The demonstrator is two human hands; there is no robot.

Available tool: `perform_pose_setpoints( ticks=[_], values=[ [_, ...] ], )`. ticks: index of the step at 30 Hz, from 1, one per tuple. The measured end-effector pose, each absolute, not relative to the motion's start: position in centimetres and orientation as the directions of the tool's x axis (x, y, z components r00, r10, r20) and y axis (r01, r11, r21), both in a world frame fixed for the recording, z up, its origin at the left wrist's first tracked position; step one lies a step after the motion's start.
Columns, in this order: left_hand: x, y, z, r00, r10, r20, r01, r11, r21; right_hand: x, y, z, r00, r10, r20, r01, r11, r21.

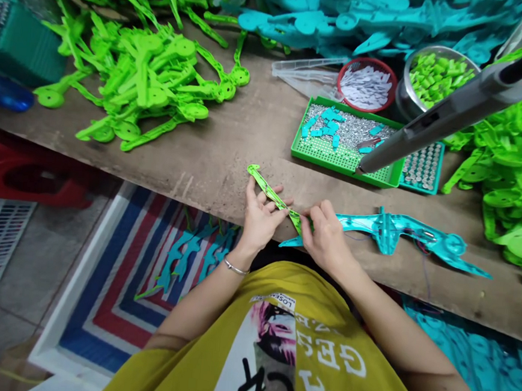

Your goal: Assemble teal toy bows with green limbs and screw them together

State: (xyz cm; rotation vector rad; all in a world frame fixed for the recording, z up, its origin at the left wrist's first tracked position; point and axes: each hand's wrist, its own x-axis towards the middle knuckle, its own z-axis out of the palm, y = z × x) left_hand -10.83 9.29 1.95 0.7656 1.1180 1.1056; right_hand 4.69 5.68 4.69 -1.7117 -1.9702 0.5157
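A long, narrow green plastic arm [268, 190] slants over the bench's front edge. My left hand [259, 219] supports it from below, fingers partly spread under it and thumb against its side. My right hand [328, 234] is closed, its fingertips pinched at the lower end of the green arm; what lies between them is hidden. Under and beside that hand lies a teal plastic body [389, 229], hollow side up, shaped like part of a toy bow. Its pointed left end shows below the green arm, and thin string hangs near its right end.
A grey power screwdriver [439, 119] hangs over a green tray [347, 169] of screws and teal pieces. Behind stand a red basket [388, 103] of white parts and a metal bowl [404, 101] of green pieces. Green arms [147, 84] are heaped left; a striped-lined bin [112, 304] sits below.
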Motion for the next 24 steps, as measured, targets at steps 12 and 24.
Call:
perform_pose_setpoints(
  ticks=[12,24],
  values=[
    [-10.76,9.24,1.95,0.042,0.950,-0.308,-0.300,0.306,0.903,4.77,5.59,5.44,-0.037,0.998,0.059,0.923,0.057,-0.381],
    [-10.84,9.09,2.21,0.035,0.958,-0.286,-0.286,0.284,0.915,4.33,5.88,5.51,-0.038,0.998,-0.043,0.938,0.020,-0.345]
  ],
)
